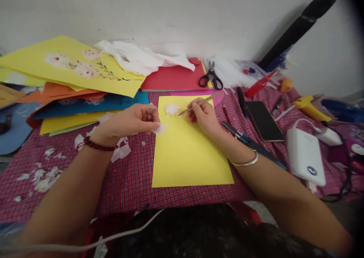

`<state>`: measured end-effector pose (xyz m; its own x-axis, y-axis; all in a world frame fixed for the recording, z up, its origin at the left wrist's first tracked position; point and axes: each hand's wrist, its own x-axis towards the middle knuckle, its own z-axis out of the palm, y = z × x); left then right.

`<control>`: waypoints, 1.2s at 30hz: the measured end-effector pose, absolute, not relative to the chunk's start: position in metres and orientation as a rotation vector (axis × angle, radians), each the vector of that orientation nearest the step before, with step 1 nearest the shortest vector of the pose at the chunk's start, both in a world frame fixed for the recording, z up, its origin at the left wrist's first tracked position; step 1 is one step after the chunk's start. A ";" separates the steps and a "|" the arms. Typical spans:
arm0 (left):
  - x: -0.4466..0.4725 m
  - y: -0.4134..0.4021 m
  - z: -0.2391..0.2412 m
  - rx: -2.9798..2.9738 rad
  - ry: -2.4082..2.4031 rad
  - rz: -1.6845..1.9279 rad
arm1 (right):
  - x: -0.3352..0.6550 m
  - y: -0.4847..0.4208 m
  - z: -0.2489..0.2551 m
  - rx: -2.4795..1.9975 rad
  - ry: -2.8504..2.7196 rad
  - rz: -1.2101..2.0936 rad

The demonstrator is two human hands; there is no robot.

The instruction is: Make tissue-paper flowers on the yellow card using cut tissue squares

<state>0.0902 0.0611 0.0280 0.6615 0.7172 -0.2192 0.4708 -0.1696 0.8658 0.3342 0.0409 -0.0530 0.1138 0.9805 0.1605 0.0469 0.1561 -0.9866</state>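
Note:
A sheet of yellow paper point(193, 155) lies in front of me on the checked cloth. Near its top left is a fluffy white tissue patch point(172, 109). My right hand point(203, 115) is closed around a pencil point(203, 101), whose tip points down beside that patch. At the sheet's left edge, my left hand point(139, 119) pinches a small piece of white tissue paper point(160, 128) between thumb and fingers. Torn tissue scraps point(121, 150) lie below my left wrist.
A decorated yellow sheet point(113, 81) tops a pile of coloured papers at the left. Scissors point(211, 76) lie at the back. On the right are a utility knife point(244, 137), a dark phone point(264, 120), a white power bank point(305, 155) and a yellow glue gun point(311, 108).

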 end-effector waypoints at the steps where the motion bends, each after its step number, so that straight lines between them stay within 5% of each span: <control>1: 0.095 0.062 0.025 1.815 0.955 0.291 | 0.334 0.041 -0.054 -1.180 -1.234 0.987; 15: 0.138 0.105 0.011 1.777 1.261 0.715 | 0.331 0.037 -0.053 -1.170 -1.396 0.923; 23: 0.137 0.103 0.007 1.676 1.229 0.575 | 0.335 0.039 -0.057 -1.290 -1.563 0.655; 36: 0.158 0.101 -0.028 1.946 1.261 0.618 | 0.334 0.037 -0.051 -1.176 -1.354 0.774</control>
